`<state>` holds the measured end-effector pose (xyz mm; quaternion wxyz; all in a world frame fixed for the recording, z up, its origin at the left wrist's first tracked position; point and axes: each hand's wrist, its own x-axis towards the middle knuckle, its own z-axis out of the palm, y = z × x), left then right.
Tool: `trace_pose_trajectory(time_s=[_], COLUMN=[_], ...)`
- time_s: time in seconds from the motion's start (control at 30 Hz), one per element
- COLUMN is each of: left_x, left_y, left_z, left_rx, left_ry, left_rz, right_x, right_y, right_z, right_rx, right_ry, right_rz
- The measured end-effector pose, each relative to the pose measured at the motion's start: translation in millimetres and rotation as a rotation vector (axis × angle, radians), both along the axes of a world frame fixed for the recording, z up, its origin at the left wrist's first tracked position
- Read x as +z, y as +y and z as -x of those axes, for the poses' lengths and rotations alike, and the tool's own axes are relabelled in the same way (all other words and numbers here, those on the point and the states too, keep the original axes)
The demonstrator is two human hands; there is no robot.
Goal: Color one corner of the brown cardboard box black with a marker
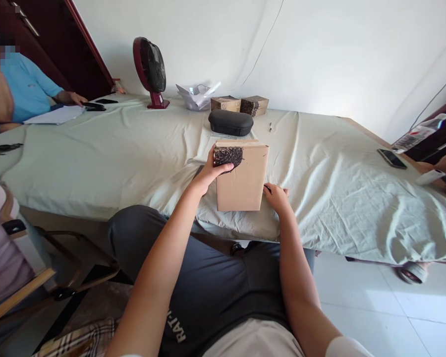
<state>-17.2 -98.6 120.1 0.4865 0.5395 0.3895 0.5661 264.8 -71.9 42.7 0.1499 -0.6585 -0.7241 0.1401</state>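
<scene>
A brown cardboard box (241, 186) stands upright at the front edge of the cloth-covered table. Dense black scribbling (223, 155) fills its upper left corner, and a few short dark marks show near the top. My left hand (212, 171) clasps the box's left side, thumb across the front over the scribbled patch and fingers mostly hidden behind. Close beside the lower right edge, my right hand (277, 196) is closed around a thin dark pen-like object (268, 188); only its end shows.
Behind the box lie a black zip case (230, 123), two small cardboard boxes (226, 103) and a clear plastic bag (198, 96). A red fan (150, 69) stands back left. A phone (391, 158) and bottle (421, 133) are right. Other people sit at both sides.
</scene>
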Motion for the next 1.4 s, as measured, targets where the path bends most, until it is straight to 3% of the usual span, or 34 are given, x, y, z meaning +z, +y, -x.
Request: trace_pose_trajectory(time_s=[0.27, 0.7, 0.93, 1.03, 1.17, 1.23, 1.3, 1.4], left_x=[-1.1, -1.1, -2.2, -1.5, -1.6, -2.6, -4.3, -6.6], left_y=[2.1, 1.7, 3.5, 3.4, 1.3, 0.3, 0.1, 1.1], left_z=[-0.8, -0.3, 0.1, -1.8, -5.0, -5.9, -5.9, -4.9], left_rx=[-0.011, -0.019, -0.018, -0.005, 0.031, 0.023, 0.010, -0.006], left_ry=[0.014, 0.011, -0.022, -0.039, -0.041, -0.019, -0.008, -0.018], left_rz=[0.014, 0.043, 0.060, 0.056, 0.040, 0.026, 0.032, 0.053], right_x=[10.4, 20.9, 19.9, 16.7, 34.5, 53.9, 74.7, 98.9], right_y=[-1.5, -7.1, -51.8, -72.5, -78.4, -74.1, -66.9, -51.5], right_z=[4.5, 21.7, -1.0, -22.0, -33.8, -26.9, -11.0, 24.3], right_rx=[-0.190, -0.238, -0.132, -0.018, 0.146, 0.289, 0.427, 0.496], right_ry=[-0.059, -0.183, -0.184, 0.070, 0.796, 1.109, 1.278, 1.398], right_rz=[0.124, 0.209, 0.199, 0.128, 0.083, 0.093, 0.069, -0.227])
